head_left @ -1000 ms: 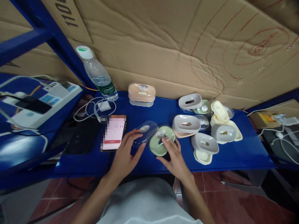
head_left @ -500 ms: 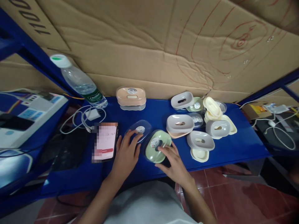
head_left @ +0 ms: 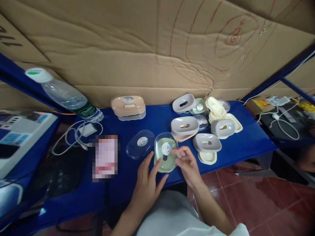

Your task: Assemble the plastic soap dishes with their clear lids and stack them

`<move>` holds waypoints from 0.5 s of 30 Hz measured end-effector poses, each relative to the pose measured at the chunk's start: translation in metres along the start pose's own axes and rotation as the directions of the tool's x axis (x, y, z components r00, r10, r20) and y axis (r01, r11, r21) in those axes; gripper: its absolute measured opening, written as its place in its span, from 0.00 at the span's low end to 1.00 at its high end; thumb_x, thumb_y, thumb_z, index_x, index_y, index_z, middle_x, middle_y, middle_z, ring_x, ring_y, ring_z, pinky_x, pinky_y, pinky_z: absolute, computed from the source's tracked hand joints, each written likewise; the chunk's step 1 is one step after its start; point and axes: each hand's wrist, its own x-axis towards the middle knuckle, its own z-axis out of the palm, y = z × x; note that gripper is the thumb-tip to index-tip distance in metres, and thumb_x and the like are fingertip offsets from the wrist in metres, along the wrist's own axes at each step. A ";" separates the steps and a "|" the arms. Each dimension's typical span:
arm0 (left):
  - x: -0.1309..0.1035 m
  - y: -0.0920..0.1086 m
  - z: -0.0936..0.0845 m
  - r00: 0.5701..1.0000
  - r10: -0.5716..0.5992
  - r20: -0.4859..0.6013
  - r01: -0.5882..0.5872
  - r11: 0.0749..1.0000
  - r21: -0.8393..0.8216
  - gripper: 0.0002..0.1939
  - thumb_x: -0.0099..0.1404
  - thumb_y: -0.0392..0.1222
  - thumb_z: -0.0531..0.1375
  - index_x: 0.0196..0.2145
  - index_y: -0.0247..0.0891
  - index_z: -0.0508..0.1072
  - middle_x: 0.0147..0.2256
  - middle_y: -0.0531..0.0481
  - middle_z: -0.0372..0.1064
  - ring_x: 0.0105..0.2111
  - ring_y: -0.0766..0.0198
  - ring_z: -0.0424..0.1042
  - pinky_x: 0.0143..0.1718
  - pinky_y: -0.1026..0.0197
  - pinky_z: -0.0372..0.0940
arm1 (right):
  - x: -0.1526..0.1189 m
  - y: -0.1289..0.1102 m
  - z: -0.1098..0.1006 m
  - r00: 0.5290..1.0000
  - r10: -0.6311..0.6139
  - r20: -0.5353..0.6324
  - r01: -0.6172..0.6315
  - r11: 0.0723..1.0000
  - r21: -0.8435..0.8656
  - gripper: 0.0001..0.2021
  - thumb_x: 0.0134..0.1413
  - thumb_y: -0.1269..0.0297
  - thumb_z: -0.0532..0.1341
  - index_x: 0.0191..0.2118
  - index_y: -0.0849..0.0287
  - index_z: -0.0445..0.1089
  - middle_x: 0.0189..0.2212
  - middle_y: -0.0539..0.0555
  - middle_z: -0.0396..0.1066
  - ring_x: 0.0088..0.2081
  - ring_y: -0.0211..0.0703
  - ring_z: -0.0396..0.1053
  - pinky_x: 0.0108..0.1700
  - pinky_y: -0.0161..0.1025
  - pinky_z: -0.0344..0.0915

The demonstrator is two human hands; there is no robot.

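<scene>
A pale green soap box with a clear lid and a round sticker (head_left: 165, 152) is held just above the front of the blue shelf (head_left: 246, 144). My left hand (head_left: 147, 183) grips its near left edge from below. My right hand (head_left: 187, 162) grips its right side, fingers on the lid. To the left of it a clear lid with a round sticker (head_left: 140, 144) lies flat on the shelf, free of both hands.
A heap of grey, cream and green soap box parts (head_left: 209, 127) lies at the right. A peach soap box (head_left: 128, 105) stands at the back, a water bottle (head_left: 66, 96) leans at the left, a phone (head_left: 105, 158) and a white cable (head_left: 76, 134) lie nearby. Cardboard covers the wall.
My left hand has left the clear lid and moved right onto the green box. Both hands now hold the green box, turned more upright. The view has shifted right.
</scene>
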 end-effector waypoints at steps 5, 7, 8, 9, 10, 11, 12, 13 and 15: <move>0.003 -0.002 0.002 0.994 0.054 0.095 -0.058 0.998 0.036 0.29 0.76 0.42 0.61 0.70 0.45 0.59 0.68 0.34 0.65 0.70 0.40 0.62 0.65 0.36 0.65 | 0.000 -0.010 -0.022 0.997 0.066 -0.038 -0.066 0.998 0.001 0.15 0.65 0.54 0.59 0.53 0.51 0.60 0.40 0.56 0.79 0.43 0.52 0.80 0.50 0.53 0.76; 0.006 -0.004 -0.001 0.987 0.064 0.148 -0.067 0.998 0.018 0.27 0.76 0.41 0.60 0.70 0.45 0.62 0.66 0.38 0.68 0.72 0.42 0.60 0.67 0.36 0.64 | -0.009 -0.023 -0.042 0.989 0.058 -0.137 -0.061 0.998 -0.014 0.16 0.62 0.54 0.60 0.52 0.50 0.62 0.35 0.54 0.76 0.38 0.51 0.78 0.44 0.51 0.76; 0.007 -0.004 -0.003 0.982 0.071 0.174 -0.073 0.997 0.008 0.25 0.76 0.40 0.59 0.68 0.45 0.64 0.66 0.39 0.69 0.72 0.42 0.59 0.67 0.36 0.63 | -0.015 -0.031 -0.057 0.974 0.053 -0.222 -0.059 0.998 -0.020 0.16 0.60 0.54 0.61 0.51 0.50 0.63 0.34 0.53 0.73 0.36 0.51 0.77 0.41 0.51 0.75; 0.007 -0.005 -0.005 0.978 0.078 0.195 -0.079 0.997 -0.001 0.23 0.76 0.40 0.59 0.67 0.44 0.66 0.66 0.40 0.69 0.73 0.42 0.57 0.68 0.36 0.62 | -0.021 -0.039 -0.074 0.944 0.045 -0.327 -0.057 0.998 -0.027 0.16 0.59 0.54 0.62 0.51 0.50 0.64 0.32 0.52 0.71 0.34 0.50 0.75 0.39 0.50 0.75; 0.008 -0.005 -0.006 0.974 0.086 0.208 -0.087 0.996 -0.007 0.21 0.76 0.39 0.59 0.65 0.44 0.69 0.65 0.41 0.70 0.74 0.42 0.56 0.69 0.36 0.62 | -0.027 -0.048 -0.094 0.895 0.028 -0.446 -0.049 0.998 -0.035 0.16 0.57 0.55 0.62 0.51 0.49 0.65 0.32 0.51 0.69 0.33 0.49 0.73 0.37 0.50 0.74; 0.008 -0.006 -0.007 0.972 0.095 0.216 -0.095 0.995 -0.010 0.19 0.76 0.39 0.59 0.63 0.44 0.71 0.66 0.42 0.70 0.74 0.42 0.56 0.69 0.37 0.61 | -0.033 -0.056 -0.116 0.820 0.004 -0.572 -0.035 0.998 -0.043 0.16 0.56 0.57 0.63 0.50 0.49 0.66 0.33 0.51 0.68 0.32 0.46 0.72 0.37 0.49 0.74; 0.007 -0.006 -0.007 0.970 0.101 0.219 -0.101 0.995 -0.011 0.18 0.76 0.39 0.58 0.61 0.43 0.72 0.66 0.42 0.69 0.74 0.42 0.55 0.70 0.37 0.61 | -0.037 -0.063 -0.139 0.718 -0.036 -0.695 0.008 0.999 -0.045 0.15 0.54 0.60 0.64 0.49 0.49 0.68 0.34 0.52 0.67 0.30 0.44 0.69 0.35 0.48 0.73; 0.007 -0.006 -0.008 0.970 0.104 0.220 -0.104 0.994 -0.013 0.18 0.76 0.38 0.59 0.61 0.43 0.73 0.66 0.42 0.69 0.74 0.42 0.54 0.70 0.37 0.61 | -0.040 -0.069 -0.163 0.599 -0.075 -0.797 0.063 0.997 -0.046 0.14 0.52 0.64 0.65 0.45 0.50 0.69 0.34 0.52 0.66 0.29 0.41 0.68 0.34 0.47 0.72; 0.007 -0.007 -0.007 0.967 0.107 0.230 -0.105 0.994 -0.021 0.18 0.76 0.38 0.59 0.61 0.42 0.73 0.65 0.43 0.70 0.75 0.41 0.52 0.70 0.36 0.61 | -0.044 -0.073 -0.205 0.402 -0.113 -0.909 0.179 0.983 -0.043 0.11 0.47 0.70 0.65 0.38 0.51 0.68 0.36 0.53 0.65 0.31 0.41 0.69 0.33 0.45 0.71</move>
